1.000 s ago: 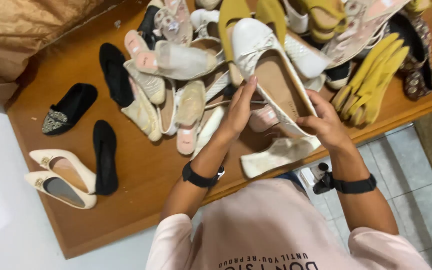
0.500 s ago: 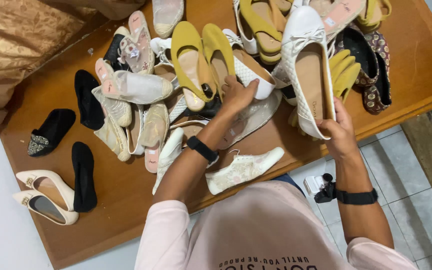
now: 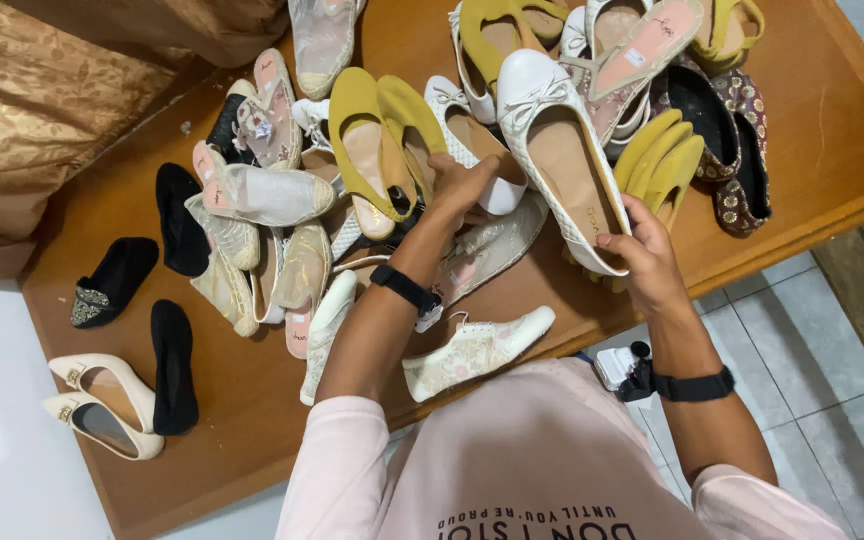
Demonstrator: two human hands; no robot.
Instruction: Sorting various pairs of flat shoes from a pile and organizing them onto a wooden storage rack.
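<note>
Two hands are busy. Our right hand [image 3: 642,255] wraps its fingers around the heel of a white flat shoe [image 3: 562,150] and holds it above the pile. Our left hand [image 3: 462,185] reaches forward, arm stretched out, fingers curled down on another white flat [image 3: 472,140] beside the mustard yellow shoes [image 3: 377,150] on the wooden table [image 3: 832,150].

A small white paper tag [image 3: 428,318] hangs at the left wrist, just below the black band, near the picture's centre. At one o'clock, a small pale rectangular label [image 3: 635,57] sits on the pink insole of an upturned shoe [image 3: 642,50]. No packages, signs or screens show
</note>
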